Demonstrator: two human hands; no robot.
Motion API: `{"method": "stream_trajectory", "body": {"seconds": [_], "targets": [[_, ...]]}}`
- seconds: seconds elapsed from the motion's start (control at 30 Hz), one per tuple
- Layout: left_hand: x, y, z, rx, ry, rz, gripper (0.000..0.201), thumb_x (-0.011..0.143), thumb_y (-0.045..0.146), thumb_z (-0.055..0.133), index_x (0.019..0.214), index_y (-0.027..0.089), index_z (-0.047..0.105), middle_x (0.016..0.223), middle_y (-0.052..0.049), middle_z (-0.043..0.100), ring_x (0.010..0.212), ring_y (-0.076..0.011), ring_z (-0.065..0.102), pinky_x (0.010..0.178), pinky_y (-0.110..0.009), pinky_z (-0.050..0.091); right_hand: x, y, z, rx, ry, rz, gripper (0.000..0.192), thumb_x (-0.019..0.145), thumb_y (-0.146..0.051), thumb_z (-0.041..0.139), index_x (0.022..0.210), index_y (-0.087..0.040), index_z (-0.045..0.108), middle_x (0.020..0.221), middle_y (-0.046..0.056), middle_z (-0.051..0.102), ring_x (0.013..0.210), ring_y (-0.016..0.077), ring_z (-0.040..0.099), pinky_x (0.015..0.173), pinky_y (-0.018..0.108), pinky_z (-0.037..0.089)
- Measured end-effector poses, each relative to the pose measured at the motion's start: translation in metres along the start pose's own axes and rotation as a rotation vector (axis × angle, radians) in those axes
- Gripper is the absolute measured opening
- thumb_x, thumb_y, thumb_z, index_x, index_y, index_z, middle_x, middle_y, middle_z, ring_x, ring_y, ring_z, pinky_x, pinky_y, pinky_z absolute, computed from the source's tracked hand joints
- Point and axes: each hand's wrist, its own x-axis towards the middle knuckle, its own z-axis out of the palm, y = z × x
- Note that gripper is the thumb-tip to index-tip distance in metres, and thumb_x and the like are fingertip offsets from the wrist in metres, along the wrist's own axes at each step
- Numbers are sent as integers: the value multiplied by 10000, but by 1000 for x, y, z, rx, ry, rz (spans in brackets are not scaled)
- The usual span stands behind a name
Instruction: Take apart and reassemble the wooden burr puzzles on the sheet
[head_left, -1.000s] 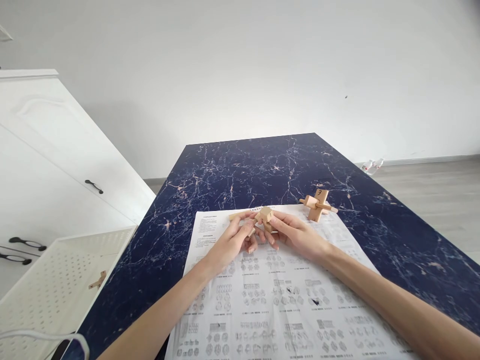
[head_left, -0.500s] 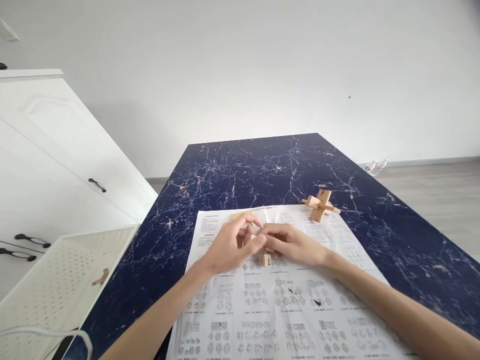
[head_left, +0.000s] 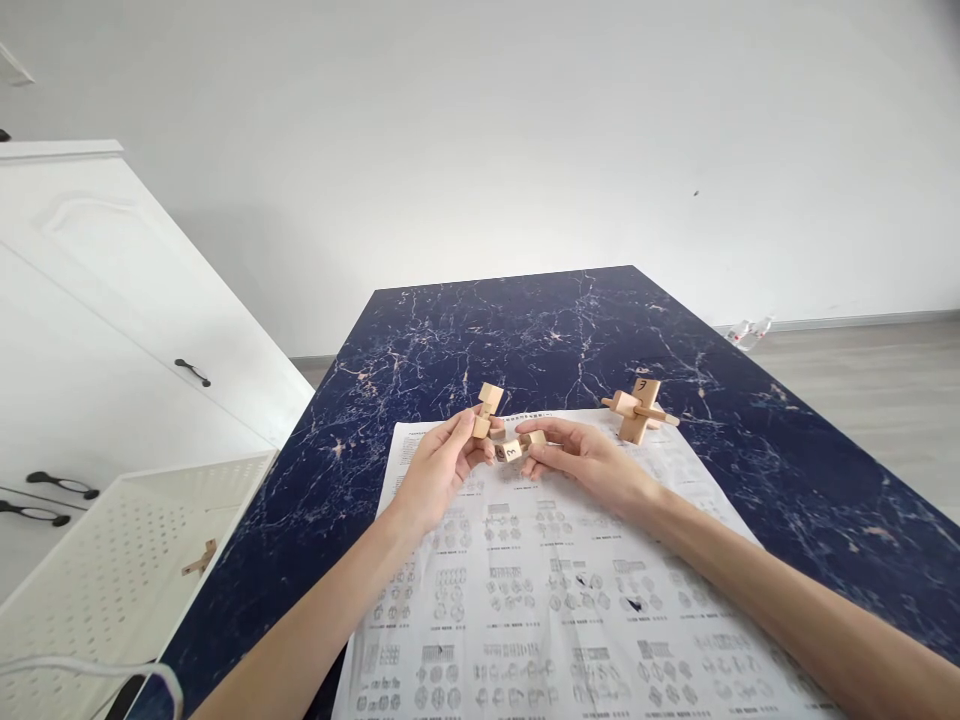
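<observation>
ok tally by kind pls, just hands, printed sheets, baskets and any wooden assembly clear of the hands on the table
Hands, left and right: 2
Printed sheet: 1
Basket: 1
Crossed wooden assembly: 1
Total: 5

Left out: wooden pieces at the fingers, too bunched to count.

Left grip [head_left: 438,462] near right grip [head_left: 583,456], both curled

Around and beyond the left grip [head_left: 439,460] and the right grip [head_left: 592,458] spreads a dark blue counter [head_left: 480,340] with pale marble-like veins. Well left of the left grip stand a white cabinet [head_left: 135,290] with black handles [head_left: 193,373] and, lower down, a white perforated basket [head_left: 97,570]; a white cable [head_left: 82,660] curves nearby. Far beyond both rises a pale wall [head_left: 480,130]. Well right of the right grip are grey flooring [head_left: 870,375] and a small white-and-red item [head_left: 750,331], indistinct.
</observation>
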Motion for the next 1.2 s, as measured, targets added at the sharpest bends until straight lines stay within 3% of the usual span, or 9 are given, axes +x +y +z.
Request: {"method": "stream_trajectory", "body": {"seconds": [0.17, 0.33, 0.47, 0.67, 0.97, 1.2], "targets": [[1, 2, -1, -10, 33, -5, 280, 959, 366, 786, 1144, 156, 801, 1220, -102, 756, 922, -163, 715, 976, -346, 598, 0, -2, 3, 67, 116, -28, 362, 972, -588, 705, 1053, -235, 708, 972, 58, 764, 746, 189, 731, 714, 369, 602], [-3, -2, 2, 142, -32, -20, 375, 959, 388, 794, 1270, 184, 749, 1252, -116, 781, 1021, -239, 775, 1069, -445, 577, -3, -7, 4, 75, 127, -97, 390, 997, -605, 673, 1126, -238, 638, 968, 55, 772, 720, 173, 705, 648, 331, 557], [-8, -5, 7, 249, -112, -59, 526, 950, 394, 805, 1415, 203, 652, 1281, -130, 779, 1029, -270, 796, 977, -440, 621, -4, -3, 8, -71, 104, -152, 369, 1002, -595, 667, 1115, -246, 627, 772, 10, 720, 677, 187, 675, 607, 332, 520], [-13, -9, 11, 333, -154, -49, 763, 926, 371, 825, 1591, 299, 460, 1305, -127, 753, 1030, -268, 793, 793, -361, 656, -6, 7, 13, -249, 220, -187, 278, 994, -504, 708, 982, -245, 608, 819, 22, 722, 701, 190, 645, 651, 354, 492], [-16, -7, 15, 500, -146, 78, 633, 893, 349, 851, 1456, 283, 569, 1234, -96, 780, 1022, -261, 791, 901, -391, 626, -7, 3, 13, -453, 305, -189, 351, 995, -577, 668, 918, -244, 590, 764, 19, 672, 670, 193, 579, 620, 350, 411], [-18, -3, 15, 507, -177, 135, 548, 879, 321, 860, 1364, 281, 608, 1157, -66, 778, 988, -237, 777, 912, -382, 612, -6, 3, 8, -368, 196, -136, 487, 998, -715, 583, 892, -241, 550, 688, -17, 566, 606, 167, 484, 573, 324, 341]]}}
